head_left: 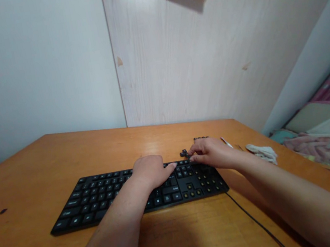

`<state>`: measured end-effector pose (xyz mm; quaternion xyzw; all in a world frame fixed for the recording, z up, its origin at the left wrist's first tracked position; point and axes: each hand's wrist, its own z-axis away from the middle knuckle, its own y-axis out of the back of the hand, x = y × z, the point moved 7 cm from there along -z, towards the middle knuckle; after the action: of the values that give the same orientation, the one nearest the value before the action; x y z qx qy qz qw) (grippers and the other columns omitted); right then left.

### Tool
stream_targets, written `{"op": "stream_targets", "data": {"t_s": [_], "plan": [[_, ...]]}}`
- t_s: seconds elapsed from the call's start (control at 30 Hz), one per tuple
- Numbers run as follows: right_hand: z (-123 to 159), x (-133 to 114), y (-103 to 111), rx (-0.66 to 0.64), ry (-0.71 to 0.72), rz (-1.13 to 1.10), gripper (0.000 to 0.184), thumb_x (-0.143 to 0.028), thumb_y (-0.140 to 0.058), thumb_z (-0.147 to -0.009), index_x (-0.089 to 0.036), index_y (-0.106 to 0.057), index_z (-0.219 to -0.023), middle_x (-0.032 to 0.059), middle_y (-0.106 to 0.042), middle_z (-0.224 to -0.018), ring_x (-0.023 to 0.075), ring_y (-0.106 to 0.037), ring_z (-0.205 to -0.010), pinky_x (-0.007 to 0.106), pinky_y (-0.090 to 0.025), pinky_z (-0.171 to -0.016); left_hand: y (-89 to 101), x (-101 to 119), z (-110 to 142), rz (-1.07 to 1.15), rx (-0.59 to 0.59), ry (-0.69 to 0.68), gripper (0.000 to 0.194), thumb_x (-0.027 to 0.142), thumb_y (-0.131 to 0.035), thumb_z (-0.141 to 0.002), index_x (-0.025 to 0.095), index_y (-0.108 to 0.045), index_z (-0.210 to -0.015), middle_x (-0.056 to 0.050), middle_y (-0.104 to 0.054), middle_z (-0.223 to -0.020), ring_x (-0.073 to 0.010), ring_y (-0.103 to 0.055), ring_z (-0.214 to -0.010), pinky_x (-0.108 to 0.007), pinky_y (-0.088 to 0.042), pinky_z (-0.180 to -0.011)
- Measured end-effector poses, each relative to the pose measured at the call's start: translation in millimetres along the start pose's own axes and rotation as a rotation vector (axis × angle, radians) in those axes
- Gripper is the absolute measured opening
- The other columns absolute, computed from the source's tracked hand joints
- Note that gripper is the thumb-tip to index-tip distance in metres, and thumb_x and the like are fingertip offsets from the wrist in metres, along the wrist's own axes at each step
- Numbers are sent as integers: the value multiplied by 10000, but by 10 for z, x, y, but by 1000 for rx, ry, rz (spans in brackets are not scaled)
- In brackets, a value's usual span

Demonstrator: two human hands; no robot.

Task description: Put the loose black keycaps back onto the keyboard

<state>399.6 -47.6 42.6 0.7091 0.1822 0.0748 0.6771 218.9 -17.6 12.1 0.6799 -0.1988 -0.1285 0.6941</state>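
Observation:
A black keyboard [162, 202] lies on the wooden desk, its right-hand end stripped of keycaps so that bare switch posts show. My left hand [149, 170] holds it down across the middle; the thumb stretches right along the top rows and the other fingers are hidden past the far edge. At the upper right of the keyboard, my right hand [211, 153] has thumb and index finger drawn together at a small black keycap [188, 156]. Loose black keycaps [184, 152] lie just beyond the keyboard, beside those fingertips.
More keycaps [200, 137] sit in a row behind my right hand. A thin white tool [227, 142] and a crumpled pale cloth [262, 152] lie to the right. The keyboard cable [257, 222] runs toward me. A small dark piece [3, 211] is at far left.

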Motion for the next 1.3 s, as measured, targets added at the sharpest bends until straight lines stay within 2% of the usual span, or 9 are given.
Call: {"op": "stream_targets", "data": {"t_s": [0.13,0.27,0.43,0.73,1.3], "plan": [[241,-281,28,2,68,33,203,-312,-579,-922,-240,-744,-1016,42,-683,-921,173,-611,-833,277,-415,-728,-8,-1,-11,-6,8,-5,761,775,-280,-831,175,-732,-955,-185,-734,-1018,-354,-671,-976,-427,-508,-799],[332,-393,-13,-15,74,104,207,-309,-556,-937,-249,-738,-1016,38,-662,-912,171,-597,-805,269,-390,-678,-43,-22,-31,-10,15,-1,772,785,-282,-822,176,-731,-976,-189,-731,-1034,-363,-669,-982,-437,-511,-794],[353,-403,-89,-29,75,148,195,-308,-551,-939,-247,-727,-996,44,-664,-924,179,-601,-829,273,-375,-670,-51,-30,-32,-8,17,2,765,790,-285,-821,182,-728,-962,-178,-733,-1035,-344,-670,-984,-411,-505,-799],[334,-422,-166,-35,61,215,215,-309,-524,-944,-242,-728,-935,42,-670,-895,183,-605,-796,288,-352,-645,-36,-5,-20,-2,34,-23,738,756,-299,-837,169,-735,-936,-181,-734,-999,-368,-675,-947,-459,-514,-787],[337,-457,-195,-56,11,266,252,-321,-490,-957,-231,-715,-884,31,-688,-883,187,-632,-807,280,-382,-660,-24,6,-11,5,16,-17,744,751,-303,-839,165,-737,-985,-190,-725,-1045,-369,-662,-1001,-456,-505,-822]]}}
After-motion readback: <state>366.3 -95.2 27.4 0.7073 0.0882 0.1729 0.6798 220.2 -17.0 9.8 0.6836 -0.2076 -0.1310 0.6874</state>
